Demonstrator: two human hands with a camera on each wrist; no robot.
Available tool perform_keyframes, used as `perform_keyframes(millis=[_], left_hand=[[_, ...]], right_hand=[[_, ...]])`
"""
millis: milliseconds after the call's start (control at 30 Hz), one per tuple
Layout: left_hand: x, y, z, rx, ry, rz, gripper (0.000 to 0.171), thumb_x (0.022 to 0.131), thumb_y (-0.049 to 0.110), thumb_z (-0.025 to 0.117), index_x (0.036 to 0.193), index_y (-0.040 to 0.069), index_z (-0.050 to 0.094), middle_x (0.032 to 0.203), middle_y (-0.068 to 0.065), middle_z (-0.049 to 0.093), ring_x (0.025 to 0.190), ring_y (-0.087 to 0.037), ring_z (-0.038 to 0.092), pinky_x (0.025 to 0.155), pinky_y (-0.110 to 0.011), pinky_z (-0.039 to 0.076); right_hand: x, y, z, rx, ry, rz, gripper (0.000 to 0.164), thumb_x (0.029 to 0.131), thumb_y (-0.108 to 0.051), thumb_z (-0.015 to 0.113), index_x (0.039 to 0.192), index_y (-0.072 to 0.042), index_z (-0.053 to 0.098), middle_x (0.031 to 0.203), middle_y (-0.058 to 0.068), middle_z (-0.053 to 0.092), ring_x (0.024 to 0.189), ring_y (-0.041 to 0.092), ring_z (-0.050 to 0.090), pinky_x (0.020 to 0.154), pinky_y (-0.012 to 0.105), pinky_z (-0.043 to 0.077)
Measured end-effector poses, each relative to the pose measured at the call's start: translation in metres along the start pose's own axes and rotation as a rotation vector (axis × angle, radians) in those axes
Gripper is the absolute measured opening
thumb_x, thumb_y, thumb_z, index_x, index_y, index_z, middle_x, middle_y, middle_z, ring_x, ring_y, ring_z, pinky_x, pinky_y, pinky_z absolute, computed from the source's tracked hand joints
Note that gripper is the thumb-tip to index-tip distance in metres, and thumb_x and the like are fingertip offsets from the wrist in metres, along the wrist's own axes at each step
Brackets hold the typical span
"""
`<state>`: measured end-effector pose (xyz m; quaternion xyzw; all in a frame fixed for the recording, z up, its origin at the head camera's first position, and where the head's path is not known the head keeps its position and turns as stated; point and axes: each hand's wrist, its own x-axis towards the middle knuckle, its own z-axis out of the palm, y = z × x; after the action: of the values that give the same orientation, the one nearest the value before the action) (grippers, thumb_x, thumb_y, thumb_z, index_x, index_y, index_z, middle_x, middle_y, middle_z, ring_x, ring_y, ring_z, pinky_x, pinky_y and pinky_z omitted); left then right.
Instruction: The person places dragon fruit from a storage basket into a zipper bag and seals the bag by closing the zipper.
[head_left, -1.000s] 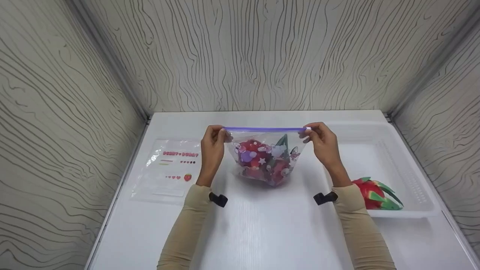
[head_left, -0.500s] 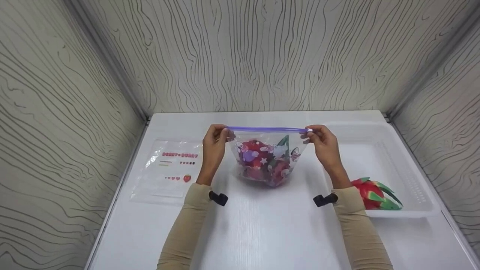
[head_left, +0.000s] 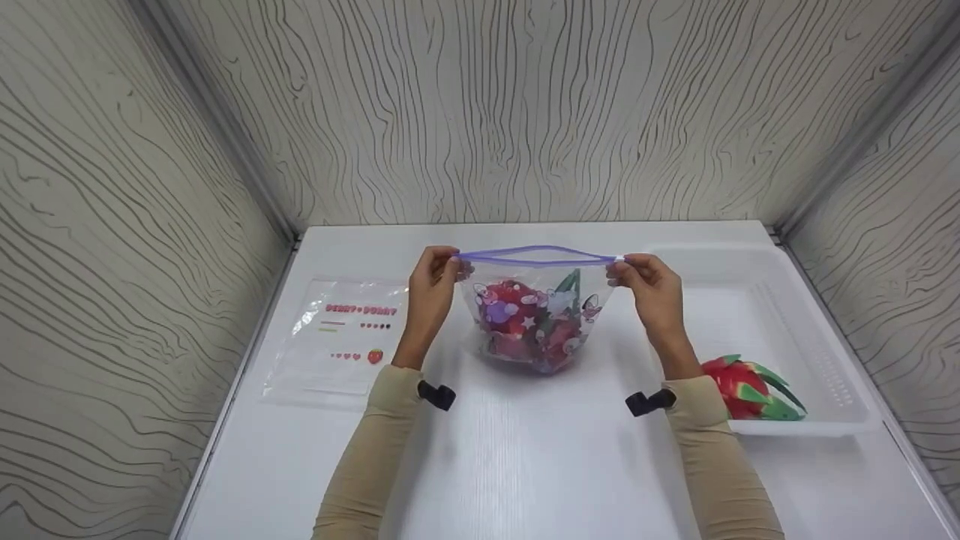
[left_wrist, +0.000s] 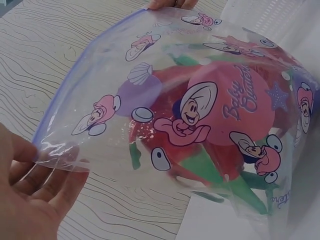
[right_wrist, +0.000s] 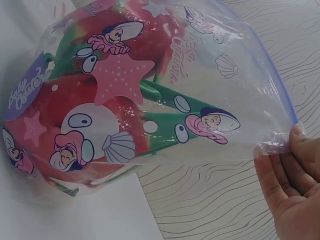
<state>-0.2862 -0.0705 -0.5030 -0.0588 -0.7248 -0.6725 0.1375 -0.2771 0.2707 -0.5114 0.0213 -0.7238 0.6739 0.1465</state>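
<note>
A clear zip bag (head_left: 525, 319) with a purple zip edge and cartoon prints stands upright in the middle of the table. Red and green dragon fruit (right_wrist: 65, 105) shows through its printed plastic, more than one piece by the look of it. At the top left corner my left hand (head_left: 433, 289) pinches the bag between thumb and fingers. My right hand (head_left: 654, 292) pinches the opposite top corner, beside the small white slider (head_left: 619, 259). Between the hands the two purple edges part in a narrow slit.
On the right of the table sits a white plastic tray (head_left: 825, 426) with one dragon fruit (head_left: 750, 390) at its front, partly behind the right sleeve. To the left lies a flat clear bag (head_left: 341, 379) with red lettering. Patterned walls (head_left: 487, 112) enclose the table.
The bag's top edges have come apart from a straight closed line into a narrow slit. Both hands keep their corners and have shifted slightly to the right.
</note>
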Motion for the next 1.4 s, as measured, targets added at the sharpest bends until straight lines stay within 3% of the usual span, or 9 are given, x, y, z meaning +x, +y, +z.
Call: perform_keyframes(millis=[267, 567, 733, 900, 1100, 1400], left_hand=[[0.002, 0.003, 0.002, -0.020, -0.024, 0.001, 0.018, 0.107, 0.000, 0.055, 0.124, -0.002, 0.063, 0.114, -0.019, 0.071, 0.109, -0.030, 0.074, 0.098, -0.033, 0.062], [0.008, 0.008, 0.000, 0.020, -0.003, 0.035, 0.018, 0.105, 0.002, 0.057, 0.121, 0.000, 0.065, 0.120, -0.016, 0.071, 0.112, -0.024, 0.072, 0.098, -0.031, 0.061], [0.014, 0.017, 0.000, 0.067, 0.012, 0.104, 0.015, 0.106, 0.002, 0.058, 0.117, 0.001, 0.066, 0.115, -0.015, 0.074, 0.113, -0.025, 0.071, 0.100, -0.037, 0.058], [0.023, 0.039, 0.006, 0.142, 0.009, 0.218, 0.014, 0.105, 0.003, 0.059, 0.115, -0.001, 0.068, 0.112, -0.017, 0.075, 0.111, -0.030, 0.071, 0.100, -0.044, 0.058], [0.029, 0.071, 0.025, 0.200, -0.098, 0.282, 0.016, 0.105, 0.005, 0.059, 0.115, -0.003, 0.070, 0.111, -0.017, 0.076, 0.108, -0.029, 0.073, 0.099, -0.040, 0.060], [0.028, 0.105, 0.070, 0.275, -0.320, 0.241, 0.020, 0.110, 0.013, 0.058, 0.122, 0.004, 0.070, 0.118, -0.009, 0.077, 0.111, -0.019, 0.072, 0.101, -0.026, 0.058]], right_hand=[[0.000, 0.003, 0.000, 0.018, 0.007, -0.030, 0.023, 0.106, -0.005, 0.063, 0.123, 0.011, 0.064, 0.098, -0.010, 0.078, 0.093, 0.006, 0.076, 0.088, 0.023, 0.062], [0.000, 0.003, 0.001, 0.025, 0.004, -0.048, 0.021, 0.106, -0.004, 0.063, 0.120, 0.010, 0.065, 0.097, -0.008, 0.078, 0.093, 0.008, 0.076, 0.088, 0.024, 0.062], [0.000, 0.003, 0.002, 0.041, 0.010, -0.047, 0.020, 0.105, -0.005, 0.064, 0.118, 0.010, 0.066, 0.096, -0.005, 0.078, 0.092, 0.008, 0.076, 0.087, 0.022, 0.062], [0.001, 0.004, 0.004, 0.108, 0.014, -0.090, 0.020, 0.103, 0.003, 0.064, 0.116, 0.017, 0.064, 0.094, -0.003, 0.079, 0.087, 0.009, 0.076, 0.083, 0.022, 0.062], [0.001, 0.004, 0.004, 0.099, 0.028, -0.079, 0.017, 0.103, 0.003, 0.063, 0.115, 0.015, 0.065, 0.092, -0.005, 0.079, 0.087, 0.009, 0.076, 0.083, 0.023, 0.063], [0.000, 0.004, 0.004, 0.065, 0.026, -0.060, 0.018, 0.104, -0.001, 0.064, 0.117, 0.013, 0.065, 0.094, -0.005, 0.079, 0.089, 0.009, 0.076, 0.086, 0.024, 0.063]])
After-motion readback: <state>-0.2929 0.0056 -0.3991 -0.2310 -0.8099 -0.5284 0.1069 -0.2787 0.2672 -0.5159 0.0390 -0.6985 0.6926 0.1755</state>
